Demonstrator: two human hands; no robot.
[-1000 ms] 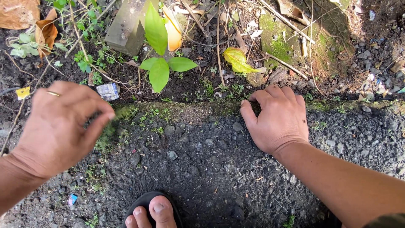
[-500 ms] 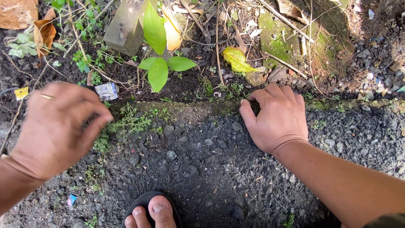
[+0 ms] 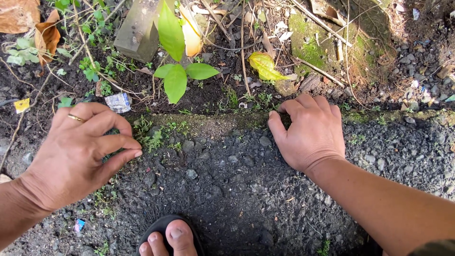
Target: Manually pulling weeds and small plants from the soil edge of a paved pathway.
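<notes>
My left hand [image 3: 78, 151], a ring on one finger, pinches thumb and fingers together on a tuft of small green weeds [image 3: 149, 137] growing along the mossy kerb edge [image 3: 213, 122] of the dark gravelly asphalt [image 3: 227, 185]. My right hand [image 3: 308, 132] lies palm down on the asphalt with its fingertips curled over the kerb edge; nothing shows in it. My toes in a black sandal [image 3: 170, 237] stand at the bottom middle.
Beyond the kerb is soil with a broad-leaved seedling [image 3: 175, 71], a grey concrete block [image 3: 137, 28], dry sticks, yellow and brown fallen leaves [image 3: 265, 66], a crumpled wrapper [image 3: 117, 102] and a mossy stone [image 3: 308, 42]. Loose gravel lies at the right.
My left hand has dropped lower and moved right, its fingers closing onto the weeds by the kerb. The right hand and foot have stayed still.
</notes>
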